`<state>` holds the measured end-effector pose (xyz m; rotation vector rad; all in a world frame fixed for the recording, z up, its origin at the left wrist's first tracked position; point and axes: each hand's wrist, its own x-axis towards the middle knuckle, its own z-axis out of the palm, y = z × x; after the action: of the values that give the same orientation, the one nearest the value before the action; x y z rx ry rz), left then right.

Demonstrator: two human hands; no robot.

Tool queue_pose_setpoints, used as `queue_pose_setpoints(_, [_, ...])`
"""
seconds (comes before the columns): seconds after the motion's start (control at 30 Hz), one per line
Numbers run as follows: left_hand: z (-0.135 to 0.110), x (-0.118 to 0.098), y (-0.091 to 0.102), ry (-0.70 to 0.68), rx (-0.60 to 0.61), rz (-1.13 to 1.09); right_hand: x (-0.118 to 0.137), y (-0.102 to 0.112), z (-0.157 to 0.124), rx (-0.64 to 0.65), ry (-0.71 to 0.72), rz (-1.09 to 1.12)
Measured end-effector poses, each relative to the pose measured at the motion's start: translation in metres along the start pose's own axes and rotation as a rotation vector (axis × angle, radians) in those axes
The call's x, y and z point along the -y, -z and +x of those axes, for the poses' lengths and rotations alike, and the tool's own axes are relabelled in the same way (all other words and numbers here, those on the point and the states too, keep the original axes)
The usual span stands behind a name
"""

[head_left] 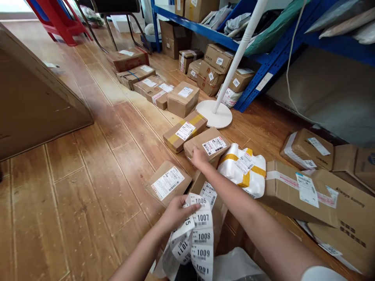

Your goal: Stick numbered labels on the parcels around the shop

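My left hand (175, 212) pinches a strip of numbered white labels (202, 234), printed 1006 to 1011, which hangs down in front of me. My right hand (199, 158) reaches forward and rests on the near edge of a brown parcel (209, 146) with a barcode label; its fingers curl against the box, and I cannot see whether they grip anything. A small flat parcel (168, 182) lies just left of the strip. A white bagged parcel with yellow tape (243, 169) lies to the right of my forearm.
Several labelled cardboard parcels line the wooden floor (88, 187) toward the back. A white lamp stand base (213, 114) and its pole stand by blue shelving (263, 78). Large boxes (322, 199) lie at right; a big cardboard sheet (32, 105) leans at left.
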<state>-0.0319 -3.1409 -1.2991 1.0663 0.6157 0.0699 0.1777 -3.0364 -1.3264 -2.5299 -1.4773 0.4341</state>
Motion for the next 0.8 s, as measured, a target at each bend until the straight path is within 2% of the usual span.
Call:
queue_pose_setpoints(0.07, [0.004, 0.001, 0.007, -0.048, -0.111, 0.039, -0.009, 0.013, -0.026, 0.063, 0.045, 0.095])
queue_pose_setpoints(0.13, [0.009, 0.0, 0.015, -0.111, -0.247, 0.131, -0.018, 0.024, -0.061, 0.182, 0.169, 0.288])
queue_pose_setpoints(0.2, [0.015, -0.003, 0.019, -0.21, -0.35, 0.248, -0.025, 0.03, -0.095, 0.344, 0.364, 0.671])
queue_pose_setpoints(0.27, [0.021, -0.006, 0.021, -0.312, -0.382, 0.348, -0.031, 0.03, -0.121, 0.317, 0.378, 0.899])
queue_pose_setpoints(0.33, [0.025, -0.007, 0.02, -0.36, -0.379, 0.383, -0.037, 0.026, -0.135, 0.25, 0.303, 0.996])
queue_pose_setpoints(0.43, [0.03, -0.003, 0.019, -0.302, -0.417, 0.335, -0.045, 0.019, -0.137, 0.257, 0.212, 1.057])
queue_pose_setpoints(0.53, [0.034, 0.005, 0.018, -0.249, -0.485, 0.346, -0.05, 0.021, -0.134, 0.257, 0.176, 1.03])
queue_pose_setpoints(0.7, [0.041, 0.009, 0.015, -0.248, -0.627, 0.391, -0.049, 0.029, -0.131, 0.063, 0.276, 0.905])
queue_pose_setpoints(0.73, [0.042, 0.008, 0.015, -0.234, -0.616, 0.364, -0.048, 0.03, -0.129, 0.033, 0.288, 0.892])
queue_pose_setpoints(0.8, [0.043, 0.004, 0.018, -0.179, -0.491, 0.294, -0.05, 0.029, -0.119, -0.024, 0.28, 0.917])
